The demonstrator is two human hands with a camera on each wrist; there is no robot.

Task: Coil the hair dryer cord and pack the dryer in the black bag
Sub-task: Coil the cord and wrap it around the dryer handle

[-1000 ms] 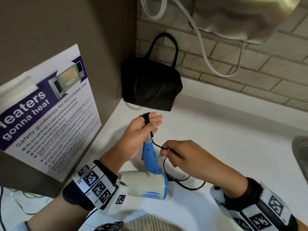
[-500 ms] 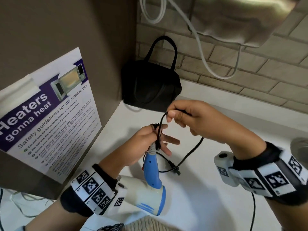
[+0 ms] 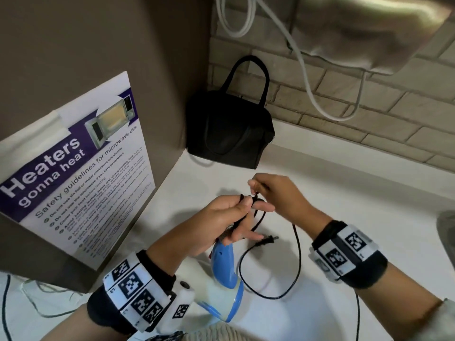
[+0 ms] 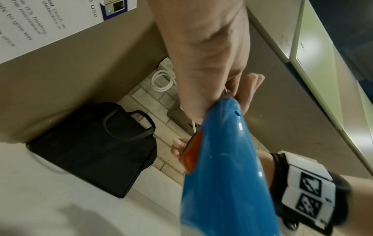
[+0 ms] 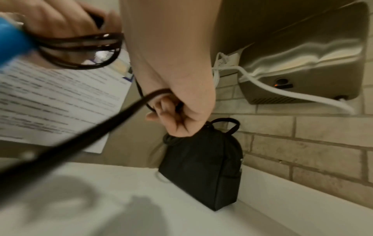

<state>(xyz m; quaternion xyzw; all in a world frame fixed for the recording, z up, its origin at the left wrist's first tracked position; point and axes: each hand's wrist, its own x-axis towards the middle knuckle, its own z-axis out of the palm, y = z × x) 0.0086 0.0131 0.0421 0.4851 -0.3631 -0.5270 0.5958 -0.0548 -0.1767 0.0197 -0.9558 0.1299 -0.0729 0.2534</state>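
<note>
The left hand [image 3: 216,222] grips the end of the blue handle of the hair dryer [image 3: 225,274], with loops of the black cord [image 3: 296,254] gathered against its fingers; the dryer's white body hangs below, close to the left wrist band. The right hand [image 3: 278,195] is just beside the left fingertips, fingers curled and pinching a stretch of the cord. From there the cord drops in a slack loop over the white counter [image 3: 344,193], and its plug [image 3: 267,239] hangs near the left fingers. The black bag [image 3: 229,129] stands upright in the far corner of the counter, handles up, against the brick wall [image 3: 369,114], well apart from both hands. A microwave safety poster [image 3: 73,168] hangs on the brown panel to the left.
</note>
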